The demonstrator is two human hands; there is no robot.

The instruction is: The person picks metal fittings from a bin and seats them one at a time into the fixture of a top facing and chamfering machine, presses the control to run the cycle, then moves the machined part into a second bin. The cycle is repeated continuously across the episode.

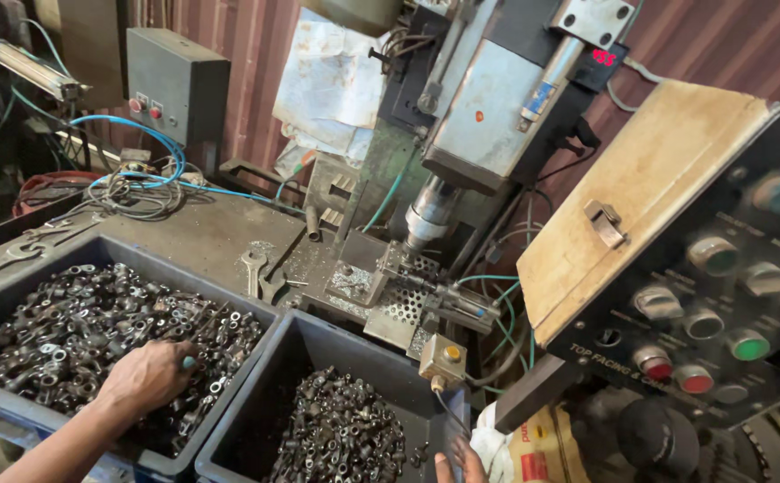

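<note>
a metalworking workshop: a drilling machine (461, 134) stands over a grimy steel bench (202, 233), bins of small metal parts (86, 331), spanners (260, 273), a push-button control panel (720, 304)

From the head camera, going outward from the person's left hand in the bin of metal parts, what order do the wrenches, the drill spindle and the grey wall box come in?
1. Wrenches: on the bench just past the bin holding the left hand, up and right.
2. Drill spindle: farther right, over the perforated fixture.
3. Grey wall box: at the back, top left.
</note>
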